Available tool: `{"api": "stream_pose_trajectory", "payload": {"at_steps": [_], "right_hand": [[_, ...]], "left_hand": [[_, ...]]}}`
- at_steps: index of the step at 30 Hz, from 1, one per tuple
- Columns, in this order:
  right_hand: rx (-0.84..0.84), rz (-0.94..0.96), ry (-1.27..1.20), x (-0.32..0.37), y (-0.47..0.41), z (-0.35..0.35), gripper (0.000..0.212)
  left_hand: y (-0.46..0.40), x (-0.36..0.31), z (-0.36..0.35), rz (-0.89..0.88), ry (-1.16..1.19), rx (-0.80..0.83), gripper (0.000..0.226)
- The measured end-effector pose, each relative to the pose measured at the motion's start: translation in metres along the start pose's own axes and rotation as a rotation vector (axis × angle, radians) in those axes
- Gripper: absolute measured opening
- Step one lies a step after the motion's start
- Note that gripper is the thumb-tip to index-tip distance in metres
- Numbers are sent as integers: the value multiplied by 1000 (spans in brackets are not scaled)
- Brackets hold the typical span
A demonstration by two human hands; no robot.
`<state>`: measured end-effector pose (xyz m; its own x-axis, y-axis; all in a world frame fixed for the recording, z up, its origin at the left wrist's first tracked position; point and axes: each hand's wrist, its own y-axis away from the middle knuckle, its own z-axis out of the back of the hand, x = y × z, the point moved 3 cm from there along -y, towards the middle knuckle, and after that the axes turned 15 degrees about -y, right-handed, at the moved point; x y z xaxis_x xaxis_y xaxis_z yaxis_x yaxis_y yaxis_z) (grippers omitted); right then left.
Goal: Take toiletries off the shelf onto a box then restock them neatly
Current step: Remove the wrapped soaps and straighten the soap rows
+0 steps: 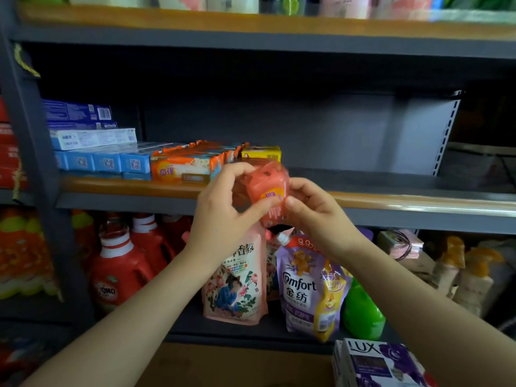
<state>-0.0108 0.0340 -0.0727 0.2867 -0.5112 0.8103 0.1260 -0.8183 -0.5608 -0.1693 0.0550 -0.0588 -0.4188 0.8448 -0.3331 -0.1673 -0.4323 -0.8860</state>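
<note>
A pink-red plastic-wrapped soap pack (265, 188) is held in the air just in front of the middle shelf's wooden edge (418, 203). My left hand (223, 210) grips its left side, fingers over the top and thumb across the front. Its right side is pinched by my right hand (312, 210). On the shelf behind stand orange-and-white soap packs (181, 169), a yellow box (261, 153) and stacked blue and white toothpaste boxes (92, 146). Purple LUX soap boxes (382, 364) lie at the bottom right on a cardboard box (237, 367).
The middle shelf's right part (363, 180) holds nothing visible. Below stand red OMO detergent jugs (120, 263), a pink refill pouch (237, 280), a purple Comfort pouch (307, 286) and a green bottle (363, 311). Bottles line the top shelf (251, 23).
</note>
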Motion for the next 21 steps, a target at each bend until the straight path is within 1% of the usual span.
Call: {"api": "stream_pose_trajectory", "payload": {"at_steps": [2,4,7,8,10,11,13,15,17,21], "right_hand": [[21,-48,54,-3,5,1,30],[14,-51,166,-2,8,1,32],[-57,-16,338,4,10,-1,33],[-87,17,425,7,10,0,33],[-98,165,687,17,11,0,35],[-67,250,803,22,12,-2,35],[0,357,935,25,14,-5,32],[38,383,966,25,16,-8,32],[40,380,938,24,19,-8,33],[-61,303,832,27,24,-11,32]], "left_hand": [[6,2,-1,2,-2,37,41],[11,4,-1,30,21,76,43],[16,10,-1,51,8,113,41],[16,13,-1,64,-5,116,41],[17,20,-2,85,-28,117,43],[17,23,-3,86,-36,121,44],[18,28,-5,80,-21,141,45],[19,31,-7,85,21,171,46],[21,30,-10,136,97,220,45],[32,29,-23,446,470,380,35]]}}
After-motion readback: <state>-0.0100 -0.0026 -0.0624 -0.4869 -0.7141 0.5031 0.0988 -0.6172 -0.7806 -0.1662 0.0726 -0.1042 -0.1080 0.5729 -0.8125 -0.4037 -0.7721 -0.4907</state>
